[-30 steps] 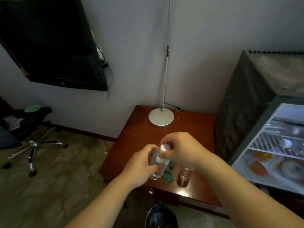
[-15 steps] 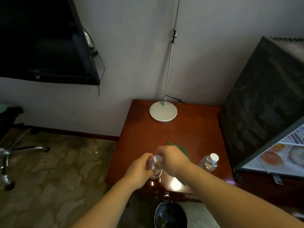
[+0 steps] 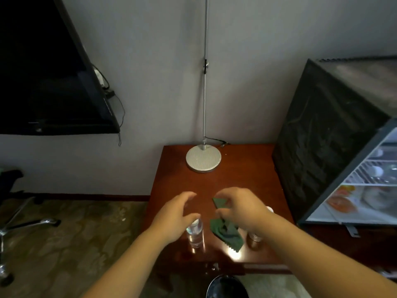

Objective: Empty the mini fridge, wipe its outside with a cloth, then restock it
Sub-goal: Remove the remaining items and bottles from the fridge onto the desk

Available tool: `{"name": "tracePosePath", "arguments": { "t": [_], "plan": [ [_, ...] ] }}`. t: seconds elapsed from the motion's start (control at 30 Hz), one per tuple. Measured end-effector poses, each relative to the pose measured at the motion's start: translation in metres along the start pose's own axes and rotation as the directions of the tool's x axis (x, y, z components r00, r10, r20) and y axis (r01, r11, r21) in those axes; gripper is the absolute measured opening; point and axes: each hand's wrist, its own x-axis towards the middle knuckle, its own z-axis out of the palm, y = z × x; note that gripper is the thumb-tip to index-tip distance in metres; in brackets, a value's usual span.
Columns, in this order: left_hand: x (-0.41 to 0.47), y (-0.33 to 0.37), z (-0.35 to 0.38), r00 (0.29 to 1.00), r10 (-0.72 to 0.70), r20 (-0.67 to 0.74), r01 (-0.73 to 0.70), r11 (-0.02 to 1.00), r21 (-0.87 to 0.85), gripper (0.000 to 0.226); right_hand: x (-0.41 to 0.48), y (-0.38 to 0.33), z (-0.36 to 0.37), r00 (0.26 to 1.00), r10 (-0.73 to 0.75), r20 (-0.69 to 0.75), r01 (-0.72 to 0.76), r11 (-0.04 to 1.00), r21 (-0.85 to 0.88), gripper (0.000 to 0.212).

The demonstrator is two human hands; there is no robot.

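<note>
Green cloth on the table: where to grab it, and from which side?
Pinch the raised crumpled folds at the middle of the green cloth, coming straight down from above. It lies bunched on the table with the left bottle and the right bottle standing close either side, so a sideways approach would likely knock one.

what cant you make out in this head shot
All in the head view:
- Second bottle: mostly hidden behind the right hand and wrist.
- Whether that hand grips the green cloth: its fingers cover the contact.
- Mini fridge shelves: blurred, cut by the right edge.
- Bin: cut by the bottom edge.
</note>
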Motion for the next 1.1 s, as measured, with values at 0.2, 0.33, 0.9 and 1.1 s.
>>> {"name": "tracePosePath", "arguments": {
  "t": [0.2,0.33,0.9,1.1],
  "plan": [
    [0.032,0.126,0.006,0.948,0.316,0.044,-0.318,0.945,0.075,0.059,-0.061,0.063,-0.084,0.973,0.093,-0.209,-0.084,0.995,0.053,0.046],
    [0.051,0.209,0.051,0.884,0.455,0.104,-0.464,0.882,0.084,0.061,-0.106,0.127,-0.125,0.925,0.213,-0.316,-0.197,0.977,0.083,0.043],
    [0.132,0.426,0.255,0.878,0.439,0.193,-0.45,0.893,0.018,0.054,-0.162,0.383,-0.247,0.857,0.427,-0.288,-0.452,0.892,-0.02,0.062],
    [0.171,0.424,0.297,0.928,0.335,0.162,-0.351,0.933,0.08,0.065,-0.118,0.4,-0.231,0.873,0.442,-0.209,-0.476,0.864,-0.164,0.079]
  ]
}}
